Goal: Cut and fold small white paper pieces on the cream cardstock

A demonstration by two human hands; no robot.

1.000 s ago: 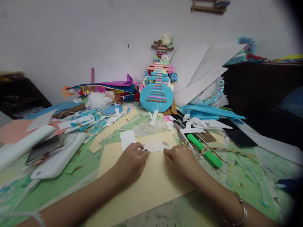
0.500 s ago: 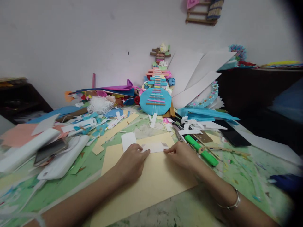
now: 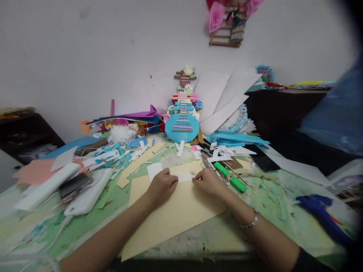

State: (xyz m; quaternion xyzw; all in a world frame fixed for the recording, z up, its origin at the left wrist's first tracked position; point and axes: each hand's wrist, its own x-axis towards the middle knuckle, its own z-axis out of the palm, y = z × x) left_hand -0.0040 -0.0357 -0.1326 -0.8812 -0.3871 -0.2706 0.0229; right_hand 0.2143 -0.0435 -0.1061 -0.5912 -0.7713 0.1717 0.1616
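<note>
A small white piece of paper (image 3: 185,176) lies near the far edge of a cream sheet of card (image 3: 170,223). My left hand (image 3: 162,186) is closed on its left end, thumb and finger pressed together. At the other end, my right hand (image 3: 207,182) pinches the paper's right side. Fingers partly hide both ends. Another white piece of paper (image 3: 154,170) rests just beyond my left hand. To the right of my right hand lies a bright green marker (image 3: 231,176).
A blue paper guitar (image 3: 182,128) leans against the wall. White string (image 3: 121,135) and paper scraps lie at the left, near a white power strip (image 3: 87,192) and a phone (image 3: 74,185). A dark phone (image 3: 265,160) and a blue glue gun (image 3: 323,215) are at the right.
The camera view has tilted upward and shifted, so more of the wall hanging and the glue gun show. Both hands stay at the white paper, their fingers slightly more curled.
</note>
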